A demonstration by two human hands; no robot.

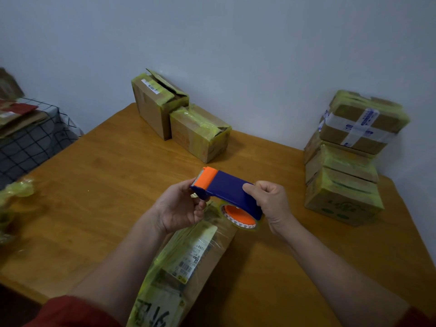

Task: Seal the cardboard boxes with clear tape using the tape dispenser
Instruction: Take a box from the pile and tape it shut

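Wooden table (113,185) carries the work, with a plain wall close behind. I see the tape dispenser (227,188) held in the air just above the far end of the near cardboard box (188,258). Its long axis runs from far-left to near-right. The right hand (273,204) grips the roll end, fingers curled round it. The left hand (179,206) holds the orange cutter end (207,177), fingers curled beneath. I judge the box top lies directly below and runs toward me. Open table lies left; stacked boxes (342,175) stand well apart on the right.

Wood table (99,175), grey-blue wall (236,43)
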